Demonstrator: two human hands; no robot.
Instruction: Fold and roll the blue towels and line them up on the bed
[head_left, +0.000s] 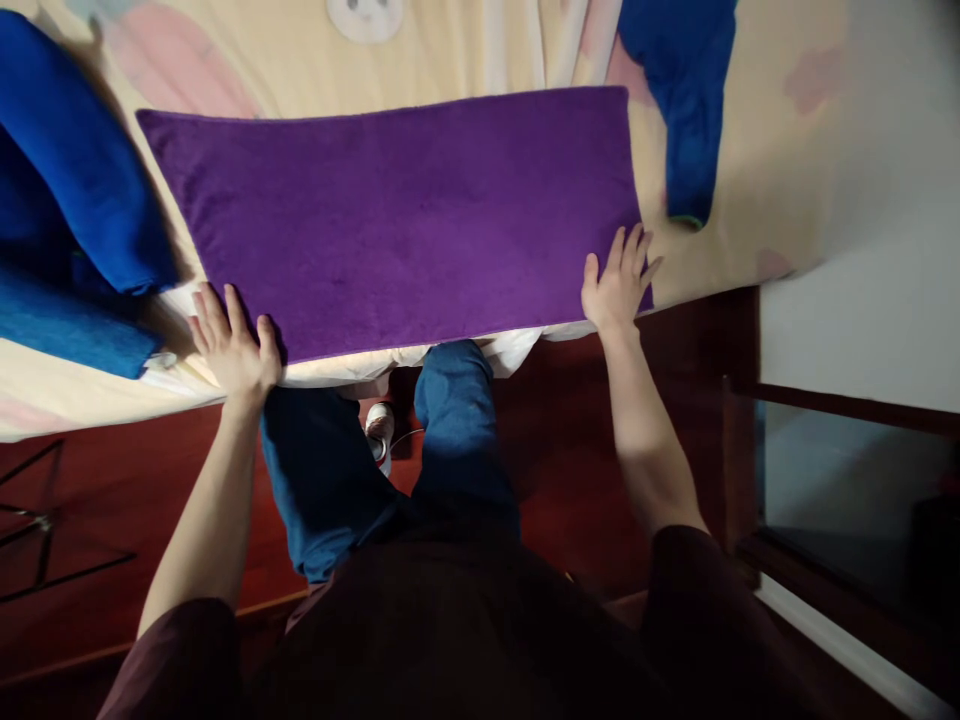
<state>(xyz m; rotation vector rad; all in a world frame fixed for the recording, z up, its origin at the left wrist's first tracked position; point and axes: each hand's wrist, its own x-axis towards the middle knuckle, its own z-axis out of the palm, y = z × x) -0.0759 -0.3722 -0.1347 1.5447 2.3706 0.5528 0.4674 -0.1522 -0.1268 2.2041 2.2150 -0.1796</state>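
A purple towel (405,220) lies spread flat as a wide rectangle on the bed sheet (300,60), its near edge close to the bed's front edge. My left hand (238,350) rests with fingers apart on the towel's near left corner, partly covering it. At the near right corner, my right hand (619,280) lies palm down with its fingers spread over the towel's right edge. Neither hand grips anything.
Blue clothing (82,180) lies left of the towel, and another blue garment (682,100) is at the upper right. Below the bed edge are my knees (454,390), a shoe (379,430) and the dark red floor (547,430). Thin black metal legs (45,540) stand at lower left.
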